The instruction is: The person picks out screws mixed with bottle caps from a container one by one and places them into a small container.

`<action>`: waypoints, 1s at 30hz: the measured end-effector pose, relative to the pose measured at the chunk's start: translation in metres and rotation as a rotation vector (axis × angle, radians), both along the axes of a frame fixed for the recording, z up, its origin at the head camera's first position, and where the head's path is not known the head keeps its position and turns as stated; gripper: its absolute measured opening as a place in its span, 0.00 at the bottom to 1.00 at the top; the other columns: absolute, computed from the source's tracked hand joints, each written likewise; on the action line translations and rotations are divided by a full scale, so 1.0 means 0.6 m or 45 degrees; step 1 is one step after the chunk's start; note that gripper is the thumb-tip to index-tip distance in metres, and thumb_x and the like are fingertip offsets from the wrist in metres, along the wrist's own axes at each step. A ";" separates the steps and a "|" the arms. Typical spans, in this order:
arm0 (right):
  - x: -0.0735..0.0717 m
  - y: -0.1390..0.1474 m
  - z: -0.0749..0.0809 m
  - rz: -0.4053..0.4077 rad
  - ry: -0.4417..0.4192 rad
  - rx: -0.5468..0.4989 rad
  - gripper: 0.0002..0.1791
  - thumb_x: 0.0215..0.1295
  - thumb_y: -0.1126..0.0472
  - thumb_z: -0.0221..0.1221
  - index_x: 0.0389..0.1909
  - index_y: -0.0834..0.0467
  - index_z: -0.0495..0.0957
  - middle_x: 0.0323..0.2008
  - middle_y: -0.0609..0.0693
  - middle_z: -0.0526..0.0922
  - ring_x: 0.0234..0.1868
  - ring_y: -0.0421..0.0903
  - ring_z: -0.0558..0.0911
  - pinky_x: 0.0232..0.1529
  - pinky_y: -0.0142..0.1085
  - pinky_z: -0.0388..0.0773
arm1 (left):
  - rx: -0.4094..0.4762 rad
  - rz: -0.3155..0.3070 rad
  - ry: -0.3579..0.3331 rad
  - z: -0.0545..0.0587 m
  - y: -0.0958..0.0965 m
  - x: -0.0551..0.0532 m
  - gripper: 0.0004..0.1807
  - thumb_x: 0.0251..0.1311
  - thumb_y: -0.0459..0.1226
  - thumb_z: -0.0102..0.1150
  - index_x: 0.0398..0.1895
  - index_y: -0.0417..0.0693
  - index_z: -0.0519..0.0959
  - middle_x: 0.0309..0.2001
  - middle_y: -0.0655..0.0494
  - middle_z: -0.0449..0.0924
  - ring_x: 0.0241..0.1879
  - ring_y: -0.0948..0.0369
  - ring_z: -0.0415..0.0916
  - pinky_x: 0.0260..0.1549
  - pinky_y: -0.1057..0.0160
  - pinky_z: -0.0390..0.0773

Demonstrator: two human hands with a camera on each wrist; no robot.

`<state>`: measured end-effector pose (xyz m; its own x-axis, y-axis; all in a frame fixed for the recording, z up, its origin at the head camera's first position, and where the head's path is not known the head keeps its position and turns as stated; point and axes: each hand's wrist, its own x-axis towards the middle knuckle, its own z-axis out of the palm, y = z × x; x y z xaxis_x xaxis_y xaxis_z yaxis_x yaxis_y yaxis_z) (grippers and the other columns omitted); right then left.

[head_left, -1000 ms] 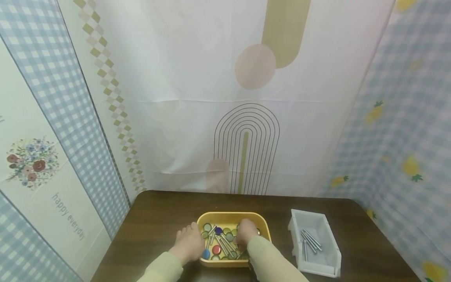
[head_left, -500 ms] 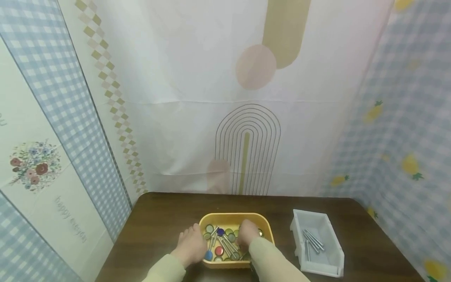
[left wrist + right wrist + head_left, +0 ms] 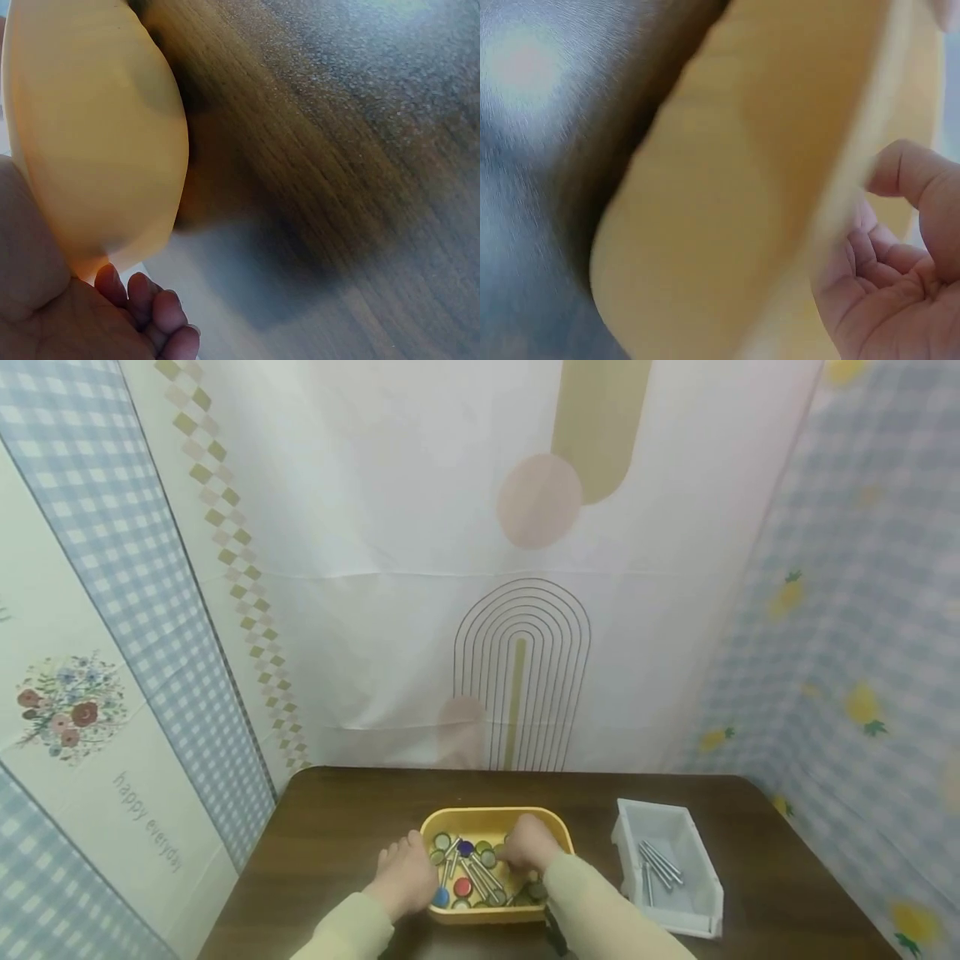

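Observation:
A yellow tray (image 3: 495,811) holds bottle caps, among them a red cap (image 3: 462,887) and a blue cap (image 3: 441,897), mixed with slim silver metal rods (image 3: 483,878). My left hand (image 3: 405,875) grips the tray's left side, its thumb near the rim and its fingers curled by the outer wall (image 3: 112,135) in the left wrist view. Inside the tray's right half is my right hand (image 3: 531,843), reaching down among the caps with bent fingers. In the right wrist view the tray's rim covers its fingertips, so whether they pinch anything is hidden.
To the right of the tray stands a white plastic bin (image 3: 701,910) with several silver rods (image 3: 660,862) in it. Both containers are on a dark brown wooden table (image 3: 352,810). Patterned cloth (image 3: 375,652) hangs along the back and sides.
My right hand has shifted slightly toward the back of the tray, and caps at the front right now show. My left hand stays at the left side. The head view has swung slightly.

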<state>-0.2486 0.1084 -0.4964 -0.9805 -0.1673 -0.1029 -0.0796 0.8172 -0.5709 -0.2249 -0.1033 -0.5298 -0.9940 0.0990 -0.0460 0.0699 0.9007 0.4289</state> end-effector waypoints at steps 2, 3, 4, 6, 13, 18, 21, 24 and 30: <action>-0.001 0.010 0.015 0.008 -0.047 -0.072 0.23 0.48 0.68 0.60 0.02 0.50 0.62 0.04 0.40 0.63 0.08 0.37 0.63 0.15 0.31 0.65 | 0.011 0.006 -0.009 -0.001 -0.001 0.000 0.16 0.54 0.35 0.51 0.44 0.34 0.66 0.30 0.48 0.67 0.34 0.51 0.66 0.41 0.47 0.65; -0.002 0.016 0.021 0.011 -0.081 -0.110 0.24 0.51 0.67 0.61 0.03 0.50 0.62 0.04 0.41 0.64 0.08 0.37 0.63 0.15 0.31 0.67 | 0.018 0.009 -0.011 -0.002 -0.002 0.000 0.17 0.54 0.35 0.51 0.44 0.34 0.66 0.31 0.47 0.67 0.34 0.50 0.66 0.41 0.47 0.65; -0.003 0.022 0.027 0.015 -0.115 -0.148 0.25 0.53 0.67 0.61 0.03 0.50 0.62 0.04 0.41 0.64 0.08 0.37 0.63 0.16 0.32 0.68 | 0.024 0.014 -0.015 -0.004 -0.003 0.000 0.17 0.53 0.34 0.52 0.44 0.33 0.66 0.31 0.47 0.67 0.35 0.50 0.66 0.41 0.46 0.65; -0.005 0.035 0.039 0.007 -0.170 -0.236 0.22 0.54 0.67 0.62 0.05 0.54 0.66 0.07 0.45 0.69 0.10 0.39 0.67 0.20 0.36 0.75 | 0.030 0.026 -0.027 -0.006 -0.004 0.002 0.17 0.52 0.34 0.52 0.44 0.34 0.67 0.31 0.47 0.68 0.35 0.50 0.67 0.42 0.46 0.65; -0.012 0.081 0.073 -0.062 -0.249 -0.378 0.04 0.54 0.70 0.58 0.21 0.64 0.78 0.23 0.55 0.81 0.25 0.47 0.81 0.32 0.43 0.82 | 0.048 0.039 -0.028 -0.001 -0.009 0.002 0.17 0.53 0.34 0.52 0.45 0.34 0.66 0.31 0.47 0.67 0.35 0.50 0.67 0.42 0.46 0.64; -0.009 0.126 0.083 -0.066 -0.202 -0.384 0.03 0.53 0.70 0.59 0.25 0.66 0.80 0.24 0.56 0.82 0.24 0.49 0.83 0.30 0.43 0.82 | 0.034 0.022 -0.015 0.000 -0.007 0.000 0.17 0.52 0.35 0.52 0.44 0.34 0.67 0.30 0.47 0.67 0.34 0.50 0.67 0.41 0.46 0.65; -0.005 0.155 0.083 -0.112 -0.203 -0.383 0.04 0.52 0.70 0.60 0.28 0.68 0.81 0.26 0.56 0.82 0.25 0.50 0.83 0.31 0.44 0.82 | 0.033 0.018 -0.017 -0.003 -0.005 0.000 0.17 0.52 0.35 0.52 0.44 0.34 0.66 0.30 0.47 0.67 0.34 0.50 0.66 0.41 0.46 0.65; -0.001 0.186 0.082 -0.162 -0.208 -0.370 0.04 0.53 0.70 0.59 0.28 0.67 0.81 0.27 0.55 0.81 0.25 0.49 0.83 0.32 0.43 0.82 | 0.039 0.022 -0.022 -0.005 -0.003 -0.001 0.17 0.52 0.35 0.52 0.45 0.34 0.66 0.31 0.46 0.67 0.35 0.50 0.67 0.42 0.45 0.65; 0.006 0.254 0.088 -0.216 -0.201 -0.338 0.05 0.58 0.67 0.58 0.29 0.66 0.79 0.28 0.55 0.81 0.28 0.49 0.83 0.33 0.41 0.82 | 0.035 0.018 -0.016 0.001 -0.003 0.000 0.17 0.53 0.35 0.52 0.44 0.34 0.66 0.31 0.46 0.67 0.35 0.49 0.67 0.41 0.46 0.65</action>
<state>-0.2452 0.2606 -0.4437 -0.9722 -0.0447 -0.2300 0.1507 0.6324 -0.7598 -0.2247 -0.1048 -0.5293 -0.9947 0.0863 -0.0556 0.0518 0.8895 0.4540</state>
